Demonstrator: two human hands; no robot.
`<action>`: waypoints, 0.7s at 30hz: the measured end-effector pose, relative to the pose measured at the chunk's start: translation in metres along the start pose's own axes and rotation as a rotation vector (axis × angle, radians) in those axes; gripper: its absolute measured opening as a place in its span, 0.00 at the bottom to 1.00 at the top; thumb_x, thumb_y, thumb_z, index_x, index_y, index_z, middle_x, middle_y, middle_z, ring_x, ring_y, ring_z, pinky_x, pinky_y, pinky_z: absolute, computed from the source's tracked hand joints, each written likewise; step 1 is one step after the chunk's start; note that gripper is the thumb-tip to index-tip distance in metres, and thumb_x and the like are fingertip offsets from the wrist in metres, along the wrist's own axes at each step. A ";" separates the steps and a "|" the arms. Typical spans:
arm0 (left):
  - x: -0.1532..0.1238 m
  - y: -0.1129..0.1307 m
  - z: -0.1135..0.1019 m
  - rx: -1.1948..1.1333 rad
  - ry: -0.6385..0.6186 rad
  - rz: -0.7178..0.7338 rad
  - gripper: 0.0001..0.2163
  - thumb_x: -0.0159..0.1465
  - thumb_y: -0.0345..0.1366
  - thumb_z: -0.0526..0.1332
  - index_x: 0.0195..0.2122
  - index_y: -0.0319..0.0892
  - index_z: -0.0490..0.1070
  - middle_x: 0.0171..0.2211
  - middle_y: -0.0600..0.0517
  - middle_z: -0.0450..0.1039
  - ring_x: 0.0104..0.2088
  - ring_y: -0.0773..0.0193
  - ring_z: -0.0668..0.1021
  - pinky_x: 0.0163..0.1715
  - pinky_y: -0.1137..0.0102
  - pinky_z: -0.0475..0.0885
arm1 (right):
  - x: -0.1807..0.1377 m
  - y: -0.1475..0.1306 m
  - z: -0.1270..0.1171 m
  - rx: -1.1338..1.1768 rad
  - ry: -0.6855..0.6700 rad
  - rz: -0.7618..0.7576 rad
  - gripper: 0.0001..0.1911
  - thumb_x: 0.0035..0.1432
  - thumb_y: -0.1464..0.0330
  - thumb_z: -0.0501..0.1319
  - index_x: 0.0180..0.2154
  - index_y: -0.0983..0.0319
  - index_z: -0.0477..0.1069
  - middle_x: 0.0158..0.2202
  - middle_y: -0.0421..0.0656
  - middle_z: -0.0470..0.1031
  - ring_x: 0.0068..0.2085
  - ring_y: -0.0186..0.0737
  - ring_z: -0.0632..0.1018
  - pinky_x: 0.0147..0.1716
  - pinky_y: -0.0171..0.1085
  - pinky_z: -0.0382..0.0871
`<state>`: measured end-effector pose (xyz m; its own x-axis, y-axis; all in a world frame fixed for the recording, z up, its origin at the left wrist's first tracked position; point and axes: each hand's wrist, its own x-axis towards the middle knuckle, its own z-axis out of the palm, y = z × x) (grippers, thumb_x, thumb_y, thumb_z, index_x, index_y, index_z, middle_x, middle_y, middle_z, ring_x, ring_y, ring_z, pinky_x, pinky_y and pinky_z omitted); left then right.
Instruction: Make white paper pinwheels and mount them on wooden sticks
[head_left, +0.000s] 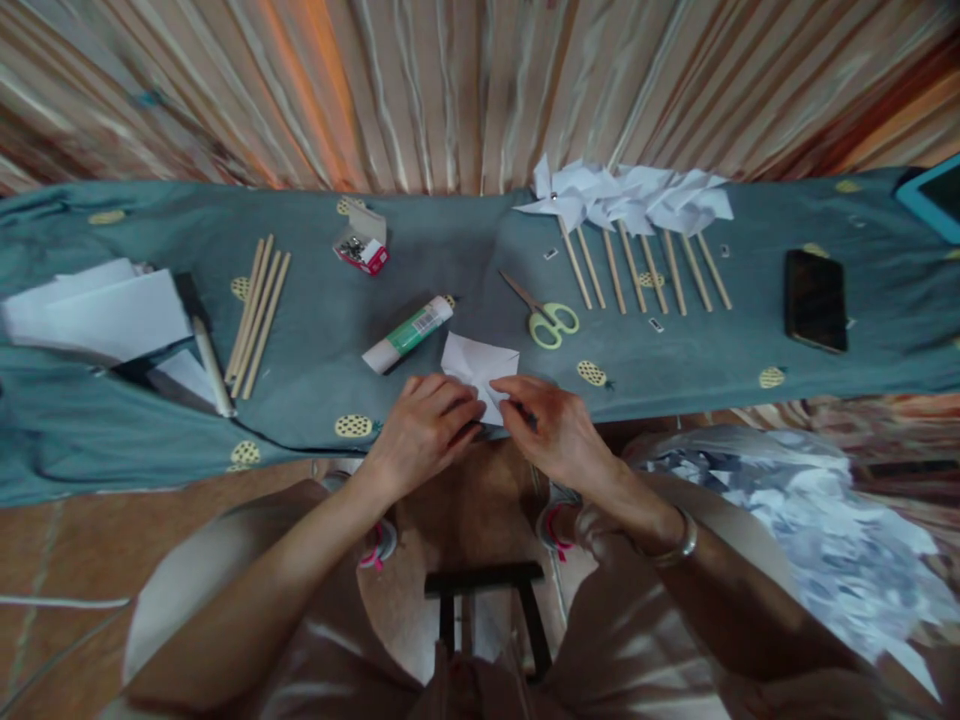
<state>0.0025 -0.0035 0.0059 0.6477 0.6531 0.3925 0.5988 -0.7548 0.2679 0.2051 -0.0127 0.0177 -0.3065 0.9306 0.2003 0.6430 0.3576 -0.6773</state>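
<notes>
A small white paper square (480,362) with slits or creases running in from its corners lies at the table's front edge, between my hands. My left hand (427,430) rests on its lower left side, fingers bent together over the paper. From the right, my right hand (555,430) pinches at the paper's right part with thumb and forefinger. Just beyond, to the left, lies a green and white glue stick (411,334). Scissors with light green handles (551,322) lie beyond the paper to the right, blades pointing away to the left. My fingers hide the paper's lower corners.
Several paper pinwheels (637,198) on wooden sticks lie at the back right, near a black phone (816,300). A small open red box of pins (362,240) stands back left. Loose sticks (257,318), a pencil-like rod (213,368) and paper sheets (112,310) are at left.
</notes>
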 end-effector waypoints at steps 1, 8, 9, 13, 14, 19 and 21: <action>-0.001 -0.001 0.000 0.007 0.003 0.000 0.07 0.69 0.35 0.59 0.42 0.40 0.76 0.40 0.47 0.78 0.41 0.57 0.75 0.37 0.63 0.65 | 0.000 0.001 -0.001 0.000 -0.011 -0.011 0.16 0.60 0.76 0.54 0.46 0.63 0.75 0.45 0.49 0.81 0.46 0.44 0.82 0.49 0.43 0.76; -0.006 -0.004 0.002 -0.058 0.067 -0.039 0.08 0.70 0.33 0.57 0.43 0.40 0.77 0.39 0.46 0.80 0.39 0.59 0.78 0.37 0.64 0.70 | 0.003 0.009 -0.013 0.037 -0.139 -0.156 0.18 0.53 0.78 0.60 0.46 0.61 0.74 0.50 0.49 0.78 0.51 0.46 0.79 0.53 0.49 0.73; -0.006 -0.003 0.001 -0.084 0.079 -0.051 0.08 0.69 0.33 0.58 0.43 0.39 0.76 0.38 0.46 0.80 0.39 0.59 0.78 0.38 0.65 0.70 | 0.003 0.009 -0.014 0.063 -0.144 -0.151 0.15 0.54 0.76 0.62 0.44 0.60 0.75 0.50 0.48 0.78 0.50 0.46 0.79 0.52 0.49 0.73; -0.007 -0.001 0.000 -0.130 0.090 -0.060 0.07 0.69 0.32 0.58 0.42 0.39 0.76 0.38 0.46 0.80 0.39 0.59 0.79 0.38 0.64 0.71 | 0.006 0.011 -0.011 0.195 -0.137 -0.085 0.04 0.59 0.71 0.63 0.36 0.58 0.77 0.44 0.44 0.80 0.46 0.42 0.80 0.49 0.45 0.74; -0.007 0.000 -0.001 -0.125 0.083 -0.056 0.07 0.69 0.32 0.58 0.41 0.39 0.76 0.38 0.46 0.80 0.39 0.59 0.79 0.38 0.64 0.71 | 0.006 0.012 -0.010 0.221 -0.126 -0.067 0.04 0.60 0.70 0.63 0.34 0.58 0.77 0.43 0.43 0.80 0.45 0.41 0.80 0.49 0.44 0.74; -0.007 0.002 -0.002 -0.081 0.051 -0.039 0.07 0.68 0.32 0.58 0.40 0.40 0.77 0.39 0.46 0.80 0.40 0.58 0.78 0.37 0.64 0.69 | 0.009 0.012 -0.002 0.224 -0.068 -0.041 0.08 0.62 0.71 0.61 0.33 0.58 0.78 0.41 0.43 0.80 0.44 0.40 0.80 0.48 0.42 0.73; -0.006 0.003 -0.002 -0.077 0.063 -0.036 0.07 0.68 0.32 0.58 0.41 0.40 0.76 0.39 0.46 0.80 0.39 0.58 0.78 0.38 0.64 0.70 | 0.010 0.011 0.000 0.172 -0.043 -0.035 0.07 0.61 0.71 0.61 0.32 0.58 0.78 0.42 0.43 0.79 0.46 0.41 0.79 0.49 0.42 0.72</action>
<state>-0.0010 -0.0100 0.0061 0.5938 0.6765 0.4356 0.5817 -0.7350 0.3485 0.2089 0.0001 0.0119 -0.3589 0.9121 0.1982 0.5025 0.3678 -0.7825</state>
